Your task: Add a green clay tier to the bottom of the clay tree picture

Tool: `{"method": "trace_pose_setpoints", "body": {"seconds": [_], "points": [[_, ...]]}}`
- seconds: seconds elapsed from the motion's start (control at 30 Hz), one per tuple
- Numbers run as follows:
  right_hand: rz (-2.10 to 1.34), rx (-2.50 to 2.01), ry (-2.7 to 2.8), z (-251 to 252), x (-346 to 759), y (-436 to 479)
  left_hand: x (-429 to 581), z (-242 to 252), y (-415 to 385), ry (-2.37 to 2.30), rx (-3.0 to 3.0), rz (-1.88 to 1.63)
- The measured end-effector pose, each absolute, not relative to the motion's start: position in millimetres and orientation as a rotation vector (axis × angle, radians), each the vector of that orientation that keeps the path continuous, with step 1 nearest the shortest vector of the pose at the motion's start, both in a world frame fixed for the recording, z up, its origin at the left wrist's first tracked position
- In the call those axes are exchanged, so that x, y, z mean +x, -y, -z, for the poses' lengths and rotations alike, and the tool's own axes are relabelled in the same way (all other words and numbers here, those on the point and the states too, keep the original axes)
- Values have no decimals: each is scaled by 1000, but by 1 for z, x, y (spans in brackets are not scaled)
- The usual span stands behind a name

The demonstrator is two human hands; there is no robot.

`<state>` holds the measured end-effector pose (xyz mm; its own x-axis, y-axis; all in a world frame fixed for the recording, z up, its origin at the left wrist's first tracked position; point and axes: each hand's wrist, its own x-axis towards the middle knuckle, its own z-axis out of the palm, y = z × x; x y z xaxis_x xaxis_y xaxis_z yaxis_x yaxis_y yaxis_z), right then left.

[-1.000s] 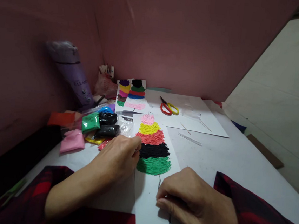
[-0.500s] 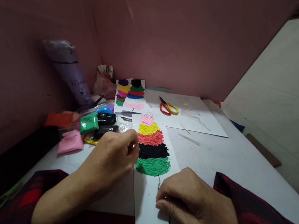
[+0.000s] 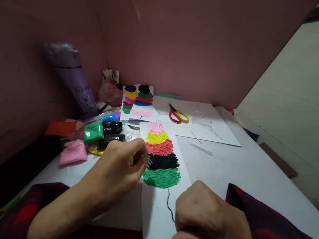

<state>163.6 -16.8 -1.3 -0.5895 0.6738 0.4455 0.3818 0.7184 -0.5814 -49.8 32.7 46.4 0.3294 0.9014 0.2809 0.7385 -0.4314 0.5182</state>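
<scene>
My left hand (image 3: pixel 121 164) is closed in a pinch round a small fork (image 3: pixel 149 163), whose light tines stick out over the black band of the clay picture (image 3: pixel 164 148). The fork's handle is hidden in my fingers. The picture has textured bands of pink, yellow, coral red, black and green, top to bottom, on a white paper strip (image 3: pixel 155 217). From the green band a wavy dark line (image 3: pixel 169 205) runs down towards my right hand (image 3: pixel 212 218). That hand is curled over the paper's lower right; its fingers hide whatever may be inside.
Bagged clay lies at the left: pink (image 3: pixel 74 152), green (image 3: pixel 94 132), black (image 3: pixel 112 127) and orange (image 3: pixel 61 128). A finished clay picture (image 3: pixel 144 99) leans at the back. Scissors (image 3: pixel 178 115) lie on a white board (image 3: pixel 220 129), near a clear plastic stick (image 3: pixel 201 148) and toothpick (image 3: pixel 196 137).
My right hand has shifted right and nearer to me, uncovering more of the wavy line. The fork's tines now show past my left fingertips; that hand has barely moved.
</scene>
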Motion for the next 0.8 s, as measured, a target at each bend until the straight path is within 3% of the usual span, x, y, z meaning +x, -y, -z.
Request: {"method": "trace_pose_setpoints", "body": {"seconds": [0.23,0.4,0.8], "points": [[-450,-986,1878,-1,160,17,-47,-47,-30,-1396,2275,-1044],[-553,-1030,1561,-5,162,6,-47,-44,-32,-1374,2309,-1089],[-340,-1009,1767,-9,160,-8,-35,-35,-23,-1086,2427,-1205]]}}
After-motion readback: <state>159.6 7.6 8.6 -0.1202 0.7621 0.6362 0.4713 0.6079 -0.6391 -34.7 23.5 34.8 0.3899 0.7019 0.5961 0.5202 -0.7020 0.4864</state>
